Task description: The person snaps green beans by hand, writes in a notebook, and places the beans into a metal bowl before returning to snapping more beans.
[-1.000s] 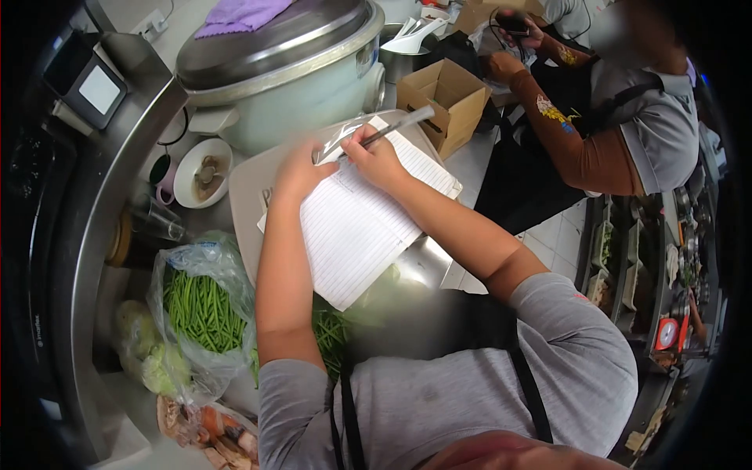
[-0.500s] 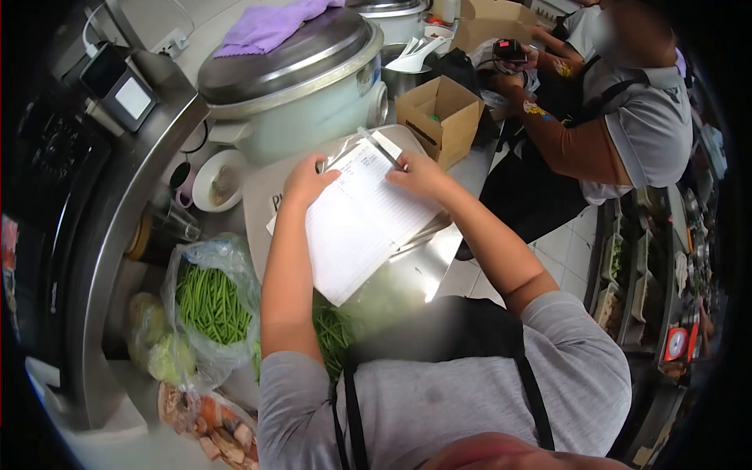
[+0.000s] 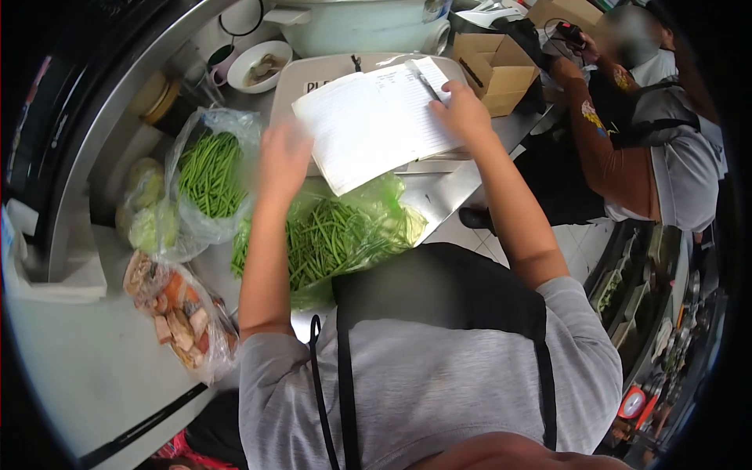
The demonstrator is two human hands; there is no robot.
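An open lined notebook (image 3: 368, 117) with handwriting near its top lies over a pale tray-like board (image 3: 294, 82) with printed letters. My right hand (image 3: 464, 116) is at the notebook's right edge, thumb and fingers closed around the lower end of a pen (image 3: 423, 81) that slants across the page. Beside the notebook's left edge is my left hand (image 3: 283, 160), its fingers smeared by motion. Below the notebook, green beans (image 3: 321, 239) fill a green plastic bag close to my left forearm. More green beans (image 3: 211, 174) sit in a clear bag left of that hand.
A white bowl (image 3: 260, 66) and a large pale pot (image 3: 360, 30) stand at the back. An open cardboard box (image 3: 497, 72) is at right. Bagged meat pieces (image 3: 182, 313) and pale green vegetables (image 3: 149, 223) lie at left. Another person (image 3: 627, 149) stands on the right.
My left hand has come off the notebook's upper left and moved down beside its left edge. My right hand stays at the right edge with the pen. The view has tilted down, showing more beans.
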